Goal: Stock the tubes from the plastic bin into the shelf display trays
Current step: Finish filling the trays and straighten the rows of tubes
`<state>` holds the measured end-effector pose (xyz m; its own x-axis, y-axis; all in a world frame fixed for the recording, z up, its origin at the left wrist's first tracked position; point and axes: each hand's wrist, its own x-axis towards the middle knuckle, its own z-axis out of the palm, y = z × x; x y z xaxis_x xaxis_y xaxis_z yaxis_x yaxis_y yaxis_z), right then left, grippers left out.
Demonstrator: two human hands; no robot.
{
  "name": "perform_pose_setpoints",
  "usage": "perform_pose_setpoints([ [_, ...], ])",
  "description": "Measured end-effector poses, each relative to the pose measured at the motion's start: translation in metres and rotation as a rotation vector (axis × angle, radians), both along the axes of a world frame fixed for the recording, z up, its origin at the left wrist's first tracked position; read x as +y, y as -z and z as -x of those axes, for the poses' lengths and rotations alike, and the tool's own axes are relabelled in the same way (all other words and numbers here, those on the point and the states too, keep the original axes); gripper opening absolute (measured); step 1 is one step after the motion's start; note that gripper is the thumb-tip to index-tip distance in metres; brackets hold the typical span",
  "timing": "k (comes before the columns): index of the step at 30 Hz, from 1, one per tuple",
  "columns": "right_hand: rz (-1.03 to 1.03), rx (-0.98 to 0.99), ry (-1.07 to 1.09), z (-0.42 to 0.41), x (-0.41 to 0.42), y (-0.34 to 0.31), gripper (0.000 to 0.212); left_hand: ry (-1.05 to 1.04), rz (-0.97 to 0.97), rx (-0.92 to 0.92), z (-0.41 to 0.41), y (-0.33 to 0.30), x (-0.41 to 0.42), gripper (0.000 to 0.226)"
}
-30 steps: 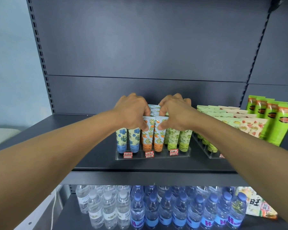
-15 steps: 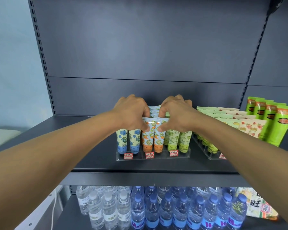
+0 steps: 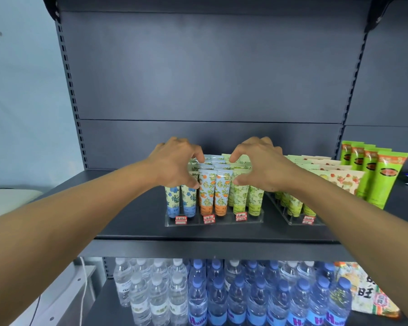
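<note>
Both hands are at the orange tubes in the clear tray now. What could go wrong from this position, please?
1. The left hand and right hand flank the orange tubes, which stand packed upright; a careless pull might tip the front ones.
2. The blue tubes and green tubes stand close alongside, so a hand could brush them over.
3. The clear tray sits near the shelf edge; a push could slide it forward.

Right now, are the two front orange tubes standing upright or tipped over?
Upright: the front orange tubes stand side by side, caps down in the clear display tray, crimped ends up.
</note>
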<state>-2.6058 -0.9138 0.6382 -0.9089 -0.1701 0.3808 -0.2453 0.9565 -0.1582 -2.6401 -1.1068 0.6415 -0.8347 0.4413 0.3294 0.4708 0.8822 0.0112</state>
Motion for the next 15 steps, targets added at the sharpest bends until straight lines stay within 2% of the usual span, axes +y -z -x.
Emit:
perform_pose_setpoints([
  [10, 0.049, 0.095, -0.116, -0.015, 0.001, 0.013, 0.037, -0.184, -0.185, 0.044, -0.052, 0.026, -0.005, 0.07],
  [15, 0.051, 0.103, -0.129, -0.027, 0.002, 0.027, 0.037, -0.237, -0.288, -0.013, -0.069, 0.046, -0.016, 0.073],
])
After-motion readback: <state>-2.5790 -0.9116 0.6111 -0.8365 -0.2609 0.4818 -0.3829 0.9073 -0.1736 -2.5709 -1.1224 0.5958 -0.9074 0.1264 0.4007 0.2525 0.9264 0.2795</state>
